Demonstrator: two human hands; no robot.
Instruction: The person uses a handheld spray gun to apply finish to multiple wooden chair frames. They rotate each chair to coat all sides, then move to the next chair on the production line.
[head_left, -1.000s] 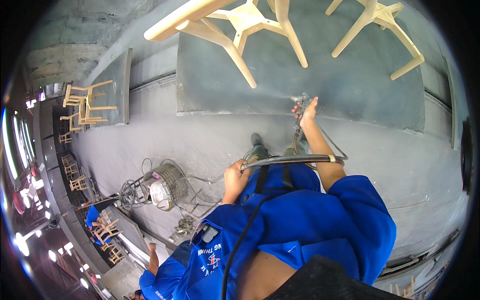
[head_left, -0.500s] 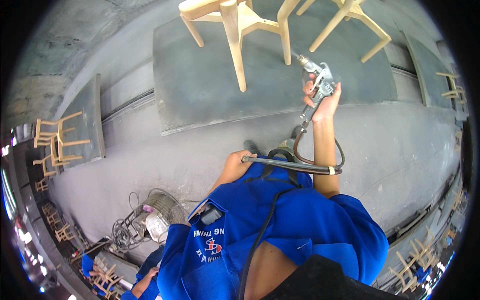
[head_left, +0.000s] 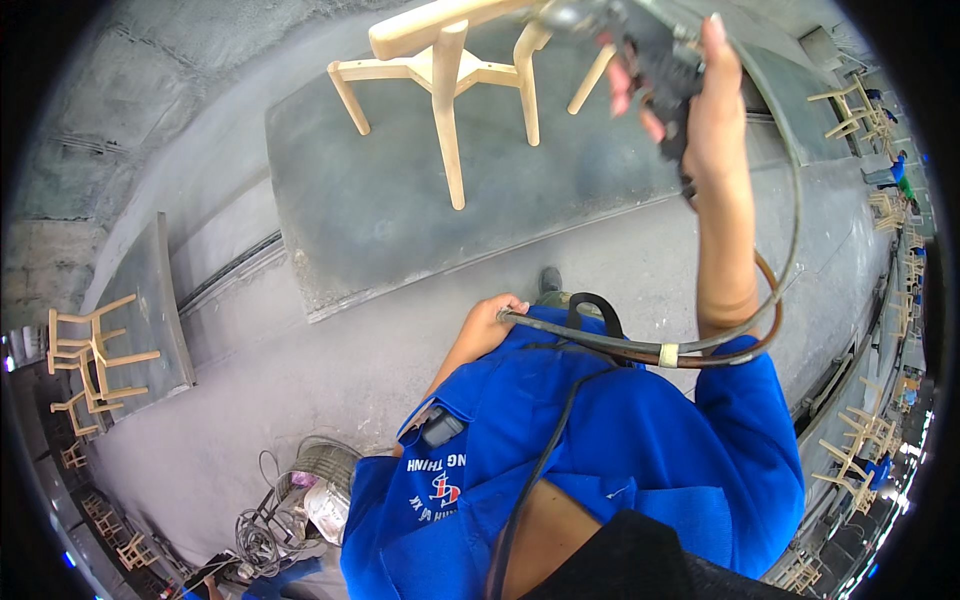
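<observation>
My right hand (head_left: 715, 130) is raised at the top, wrapped round a spray gun (head_left: 660, 75) that is smeared by motion. The gun's nozzle end points left, close to the upper rail of a pale, unpainted wooden chair frame (head_left: 447, 110). Whether mist leaves the nozzle cannot be made out. At my waist my left hand (head_left: 487, 322) is closed round the hoses (head_left: 590, 338), one grey and one brown, bound together with a light tape. From there they loop past my right forearm up to the gun. The chair stands on a dark grey panel (head_left: 370, 245).
A light wooden leg (head_left: 592, 80) of another piece shows behind the gun. Stacked chair frames (head_left: 100, 350) rest on a board at the left. On the floor at lower left are a wire-like basket (head_left: 330, 465) and coiled hoses (head_left: 258, 540). More chair frames (head_left: 850, 460) stand at right.
My right hand has lifted the spray gun up and right, turning its nozzle toward the chair's top rail. The hoses have swung out right with it. My left hand keeps its hold; the view has shifted.
</observation>
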